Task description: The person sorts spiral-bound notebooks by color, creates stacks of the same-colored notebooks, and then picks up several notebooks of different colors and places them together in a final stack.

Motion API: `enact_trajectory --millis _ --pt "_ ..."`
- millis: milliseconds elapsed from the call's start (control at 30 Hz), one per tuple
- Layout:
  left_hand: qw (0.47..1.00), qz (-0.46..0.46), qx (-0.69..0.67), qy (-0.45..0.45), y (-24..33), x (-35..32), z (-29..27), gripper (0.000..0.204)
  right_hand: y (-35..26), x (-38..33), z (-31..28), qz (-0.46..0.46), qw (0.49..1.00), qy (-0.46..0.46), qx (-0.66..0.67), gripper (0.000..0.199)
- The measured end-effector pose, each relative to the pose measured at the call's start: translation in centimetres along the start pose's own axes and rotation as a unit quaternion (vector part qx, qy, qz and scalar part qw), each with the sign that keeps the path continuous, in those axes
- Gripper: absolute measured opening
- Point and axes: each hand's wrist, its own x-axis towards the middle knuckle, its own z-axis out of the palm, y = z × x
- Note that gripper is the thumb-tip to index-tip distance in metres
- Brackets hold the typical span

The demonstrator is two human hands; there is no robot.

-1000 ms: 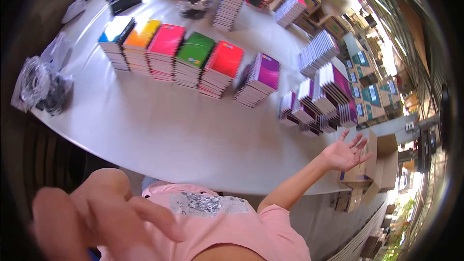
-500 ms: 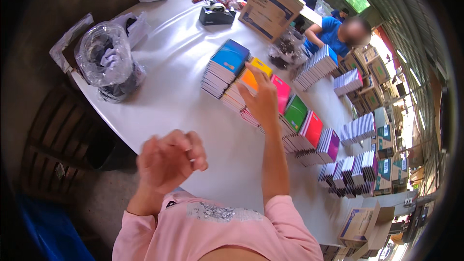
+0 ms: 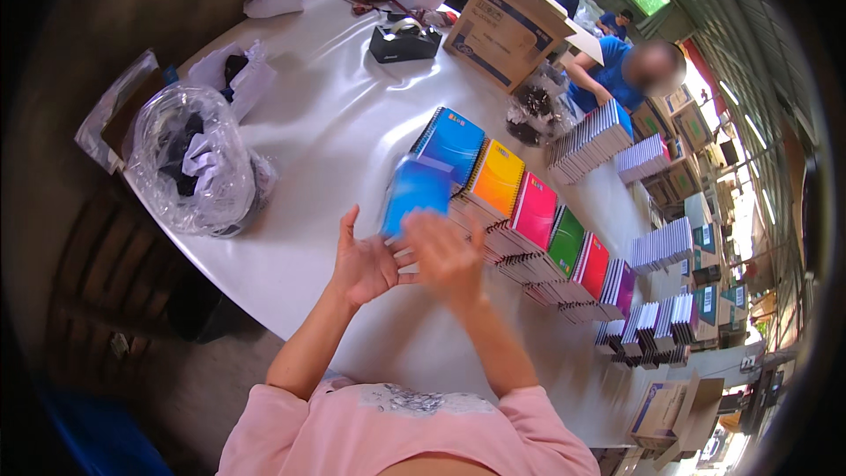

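A blue spiral notebook (image 3: 419, 197), smeared by motion, is in the air just in front of its stack. My right hand (image 3: 448, 257) overlaps its lower edge and appears to grip it, though the blur hides the exact finger placement. Below the notebook's left side, my left hand (image 3: 368, 266) is open, palm up with fingers spread, holding nothing. Beyond them runs a slanting row of notebook stacks: blue (image 3: 454, 145), yellow (image 3: 496, 178), pink (image 3: 533, 210), green (image 3: 566, 241), red (image 3: 592, 264) and purple (image 3: 619, 291).
A tape dispenser (image 3: 404, 42) and an open carton (image 3: 507, 31) stand at the back of the white table (image 3: 308, 167). Plastic-lined bin (image 3: 198, 159) sits at left. More notebook stacks (image 3: 590, 145) are at right, near a person in blue (image 3: 612, 75).
My right hand has drawn back from the stacks toward me with a blue notebook. My left hand has moved forward and right, its fingers now spread. The view has shifted slightly.
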Motion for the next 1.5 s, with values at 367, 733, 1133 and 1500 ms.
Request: enact_trajectory --millis 367,733,1133,1500 --pt "0.982 0.118 0.147 -0.029 3.1 0.8 4.9 0.062 6.3 5.2 -0.1 0.192 0.978 0.031 0.082 0.041" --pt "0.997 0.051 -0.05 0.043 1.1 0.1 -0.1 0.058 0.7 -1.0 -1.1 -0.085 0.975 -0.076 0.192 0.026" --pt "0.991 0.005 0.115 0.065 -2.1 -0.5 -0.6 0.06 11.7 -3.7 1.1 0.196 0.974 -0.091 -0.068 0.042" --pt "0.996 -0.073 -0.004 -0.052 -5.6 1.3 0.0 0.09 11.4 -1.6 -5.1 -0.007 0.684 -0.032 0.729 0.024"
